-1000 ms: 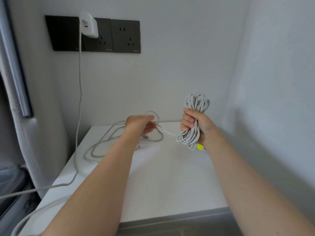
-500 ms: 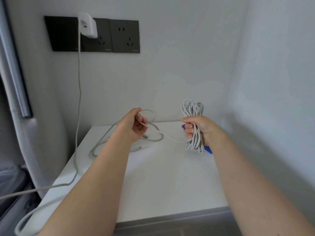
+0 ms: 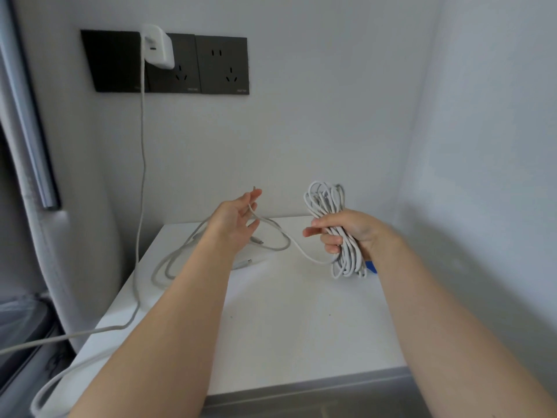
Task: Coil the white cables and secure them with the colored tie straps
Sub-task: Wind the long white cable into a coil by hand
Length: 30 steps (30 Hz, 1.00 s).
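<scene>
In the head view, the right hand (image 3: pixel 346 233), right of centre, had its fingers curled tightly round a bundle of coiled white cable (image 3: pixel 327 203). The loops stood above the fist and hung below it, held upright just over the flat white tabletop (image 3: pixel 286 327), apparently so the turns would not spill. From the lower loops a thin free tail of the same cable (image 3: pixel 304 254) sagged left and rose across the left hand (image 3: pixel 238 218), whose fingers were stretched out and relaxed, the strand merely lying over them, likely to guide the last turn on. A small blue tie strap (image 3: pixel 371 266) peeked out beneath the right wrist, whether held or lying could not be told. A second loose white cable (image 3: pixel 168 263) lay uncoiled at centre left, and a white plug-in charger (image 3: pixel 158 46) sat in the black wall socket panel (image 3: pixel 223 64) at upper left
</scene>
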Each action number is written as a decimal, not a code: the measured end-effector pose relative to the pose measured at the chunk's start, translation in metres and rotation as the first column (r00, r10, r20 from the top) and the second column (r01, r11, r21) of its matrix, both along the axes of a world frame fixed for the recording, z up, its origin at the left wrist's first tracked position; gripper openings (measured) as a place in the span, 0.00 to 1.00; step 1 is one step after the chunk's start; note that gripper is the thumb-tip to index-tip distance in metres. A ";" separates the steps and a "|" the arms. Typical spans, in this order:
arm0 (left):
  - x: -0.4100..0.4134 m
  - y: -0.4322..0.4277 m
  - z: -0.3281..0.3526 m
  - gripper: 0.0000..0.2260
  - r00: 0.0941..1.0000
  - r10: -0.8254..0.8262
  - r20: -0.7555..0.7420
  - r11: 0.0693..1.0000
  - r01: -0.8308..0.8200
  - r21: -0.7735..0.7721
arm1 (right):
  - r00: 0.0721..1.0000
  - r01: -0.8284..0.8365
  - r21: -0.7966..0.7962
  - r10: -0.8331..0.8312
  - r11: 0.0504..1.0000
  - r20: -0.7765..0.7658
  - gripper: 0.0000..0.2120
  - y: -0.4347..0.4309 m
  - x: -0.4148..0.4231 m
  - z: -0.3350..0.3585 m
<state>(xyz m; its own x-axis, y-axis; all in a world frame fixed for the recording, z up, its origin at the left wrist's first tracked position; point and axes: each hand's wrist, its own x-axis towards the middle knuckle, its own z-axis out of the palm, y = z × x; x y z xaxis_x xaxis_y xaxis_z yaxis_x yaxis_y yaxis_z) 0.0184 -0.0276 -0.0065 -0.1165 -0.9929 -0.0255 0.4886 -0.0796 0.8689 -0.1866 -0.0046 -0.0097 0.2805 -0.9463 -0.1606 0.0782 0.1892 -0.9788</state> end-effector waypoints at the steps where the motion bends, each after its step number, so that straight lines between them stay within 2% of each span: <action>1: -0.001 0.000 -0.001 0.11 1.000 -0.021 0.009 1.000 0.022 -0.004 | 1.000 -0.015 -0.002 0.015 1.000 -0.015 0.07 0.000 0.001 0.000; 7: -0.004 0.002 -0.003 0.13 0.991 -0.135 -0.016 0.991 0.135 -0.003 | 0.988 -0.136 -0.013 0.134 0.991 -0.070 0.06 0.002 0.008 -0.003; 11: -0.007 0.007 0.000 0.14 0.982 -0.173 -0.074 0.985 0.172 -0.012 | 0.975 -0.211 0.016 0.212 0.977 -0.060 0.16 0.003 0.011 -0.004; 12: -0.008 0.008 0.000 0.14 0.981 -0.181 -0.075 0.983 0.180 -0.015 | 0.971 -0.235 0.024 0.236 0.972 -0.047 0.15 0.004 0.011 -0.004; 14: -0.008 0.008 0.000 0.14 0.978 -0.199 -0.058 0.980 0.198 -0.022 | 0.963 -0.268 0.035 0.269 0.963 -0.015 0.08 0.004 0.013 -0.005; 15: -0.008 0.008 0.000 0.13 0.977 -0.207 -0.045 0.978 0.206 -0.024 | 0.964 -0.264 0.040 0.265 0.964 -0.007 0.05 0.006 0.014 -0.004; 17: -0.008 0.008 -0.001 0.13 0.976 -0.219 -0.016 0.976 0.218 -0.025 | 0.976 -0.213 0.047 0.215 0.976 -0.040 0.04 0.006 0.015 -0.005; 20: -0.009 0.009 -0.002 0.13 0.972 -0.234 0.016 0.972 0.234 -0.025 | 0.989 -0.107 0.058 0.112 0.993 -0.095 0.08 0.000 0.016 -0.008; 24: -0.011 0.009 -0.003 0.13 0.968 -0.247 0.045 0.968 0.249 -0.023 | 0.990 -0.053 0.092 0.064 0.994 -0.122 0.16 -0.005 0.016 -0.011; 28: -0.012 0.007 -0.004 0.12 0.967 -0.251 0.031 0.967 0.252 -0.025 | 0.995 -0.083 0.099 0.088 0.992 -0.048 0.05 -0.001 0.019 -0.008; 30: -0.012 0.007 -0.004 0.11 0.970 -0.243 0.024 0.969 0.244 -0.033 | 0.991 -0.113 0.085 0.118 0.990 -0.061 0.06 -0.001 0.019 -0.008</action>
